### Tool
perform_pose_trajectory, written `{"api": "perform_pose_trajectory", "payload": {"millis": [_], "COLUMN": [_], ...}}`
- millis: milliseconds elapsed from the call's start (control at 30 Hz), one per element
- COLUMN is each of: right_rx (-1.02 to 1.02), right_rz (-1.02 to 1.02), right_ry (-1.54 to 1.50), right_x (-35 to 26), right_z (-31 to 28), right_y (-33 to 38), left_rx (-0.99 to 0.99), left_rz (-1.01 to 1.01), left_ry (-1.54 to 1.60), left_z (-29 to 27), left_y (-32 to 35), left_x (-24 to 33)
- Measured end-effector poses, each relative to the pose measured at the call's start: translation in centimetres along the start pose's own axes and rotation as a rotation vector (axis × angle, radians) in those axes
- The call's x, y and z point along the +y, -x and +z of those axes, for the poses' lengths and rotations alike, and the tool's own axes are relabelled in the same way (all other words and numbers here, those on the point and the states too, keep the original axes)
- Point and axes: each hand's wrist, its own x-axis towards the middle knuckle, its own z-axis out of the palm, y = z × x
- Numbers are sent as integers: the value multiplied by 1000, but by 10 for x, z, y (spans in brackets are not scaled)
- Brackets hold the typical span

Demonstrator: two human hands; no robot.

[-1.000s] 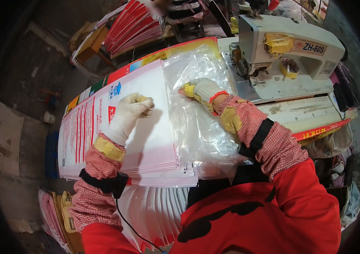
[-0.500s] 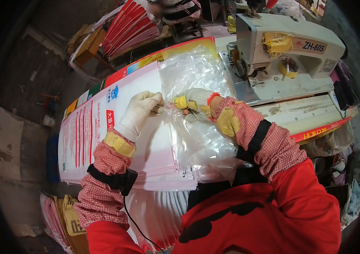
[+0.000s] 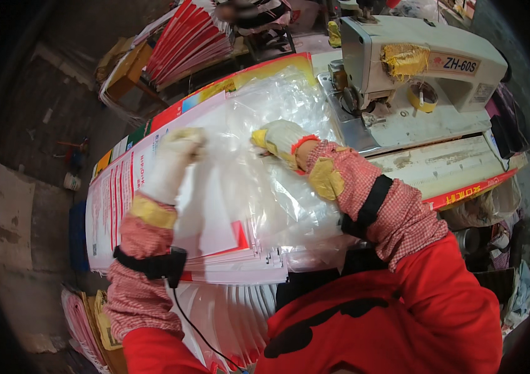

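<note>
A stack of white and pink printed sacks (image 3: 112, 212) lies in front of me, with red and blue print. My left hand (image 3: 181, 149), in a white glove and blurred by motion, is closed at the upper edge of the top sack, which is pulled leftward. A red corner shows under that sack's lower right. Clear plastic liners (image 3: 296, 199) are spread over the right part of the stack. On them rests my right hand (image 3: 280, 142), gloved with yellow tape on the fingers. Its fingers are curled into the film; their tips are partly hidden.
A sewing machine (image 3: 427, 62) stands at the right on its table, with a roll of yellow tape (image 3: 422, 96) on its bed. Fanned red and white sacks (image 3: 190, 43) sit at the far left. More white sacks (image 3: 227, 311) hang below the stack, near my body.
My left hand has moved left, away from my right hand, drawing the sack's edge along. A red corner is now exposed. My right hand has shifted slightly left and up over the plastic.
</note>
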Motion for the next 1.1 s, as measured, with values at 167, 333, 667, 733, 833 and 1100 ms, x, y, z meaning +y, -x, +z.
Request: {"api": "perform_pose_trajectory", "payload": {"millis": [167, 333, 667, 733, 833, 1100], "right_rx": [86, 652, -1320, -717, -30, 168], "right_rz": [-98, -994, -586, -518, -535, -308], "right_ry": [733, 292, -267, -456, -77, -147], "right_x": [13, -20, 3, 14, 35, 16], "right_z": [-19, 26, 108, 103, 107, 117], "right_y": [12, 29, 89, 20, -69, -84], "left_rx": [486, 297, 251, 332, 483, -664], "left_rz": [21, 77, 117, 224, 360, 2], "left_ry": [229, -78, -353, -448, -483, -919], "left_z": [-59, -32, -19, -31, -54, 20], "left_y": [42, 45, 88, 111, 152, 187], "left_x": [19, 18, 37, 57, 96, 37]}}
